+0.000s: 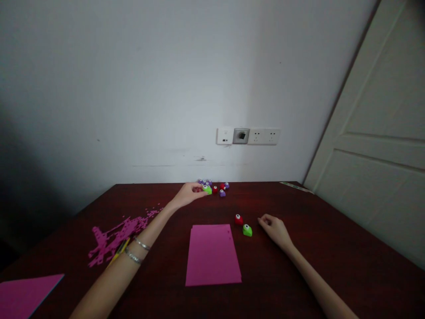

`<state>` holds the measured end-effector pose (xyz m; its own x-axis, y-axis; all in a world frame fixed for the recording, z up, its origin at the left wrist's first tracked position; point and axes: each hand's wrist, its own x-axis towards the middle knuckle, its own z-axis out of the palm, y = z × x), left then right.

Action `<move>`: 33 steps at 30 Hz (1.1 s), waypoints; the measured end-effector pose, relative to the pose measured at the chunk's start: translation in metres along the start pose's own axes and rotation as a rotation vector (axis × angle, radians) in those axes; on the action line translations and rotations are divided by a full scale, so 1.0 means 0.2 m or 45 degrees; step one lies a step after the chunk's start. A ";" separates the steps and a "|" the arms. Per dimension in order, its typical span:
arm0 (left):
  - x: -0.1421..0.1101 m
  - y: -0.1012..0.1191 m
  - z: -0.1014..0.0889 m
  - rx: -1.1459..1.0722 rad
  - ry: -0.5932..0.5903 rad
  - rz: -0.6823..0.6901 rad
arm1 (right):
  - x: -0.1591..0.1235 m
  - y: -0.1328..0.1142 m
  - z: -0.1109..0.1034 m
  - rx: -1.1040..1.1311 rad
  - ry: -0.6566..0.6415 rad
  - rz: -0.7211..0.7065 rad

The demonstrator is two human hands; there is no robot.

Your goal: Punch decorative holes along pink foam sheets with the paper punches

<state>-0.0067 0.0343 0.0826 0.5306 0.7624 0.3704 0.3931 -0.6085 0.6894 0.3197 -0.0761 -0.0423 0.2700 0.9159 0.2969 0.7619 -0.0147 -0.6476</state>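
Observation:
At the far side of the table, my left hand [191,194] pinches a small green craft punch [207,189] with a white, dark-dotted top. Several purple punches [222,193] and a couple of red punches [215,189] sit close around it. My right hand [275,228] rests on the tabletop with its fingers curled in, nothing visible in them. Just left of it stand another red punch [238,219] and a second green punch [247,230]. Pink paper sheets [213,254] lie stacked in front of me, with small marks near their upper right corner.
Pink paper scraps [128,230] and tiny bits are strewn at the left, partly behind my left forearm. A yellow tool [118,251] lies under that arm. More pink paper [26,294] is at the near left. A ruler-like strip [296,187] lies at the back right.

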 end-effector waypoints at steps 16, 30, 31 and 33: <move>-0.22 0.12 0.18 -0.108 -0.337 -0.082 | -0.01 -0.02 -0.01 0.044 0.021 -0.016; -0.31 0.19 0.20 -0.162 -0.474 -0.013 | -0.21 -0.55 -0.02 0.447 -0.428 -0.433; -0.31 0.20 0.20 -0.164 -0.476 0.014 | -0.23 -0.58 -0.01 0.458 -0.463 -0.450; -0.33 0.21 0.21 -0.152 -0.489 0.063 | -0.26 -0.61 0.01 0.467 -0.493 -0.470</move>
<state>0.0065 -0.0504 0.0617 0.7976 0.5812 0.1611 0.2821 -0.5955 0.7522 0.2117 -0.1206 0.0207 -0.2550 0.9140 0.3155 0.4949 0.4037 -0.7695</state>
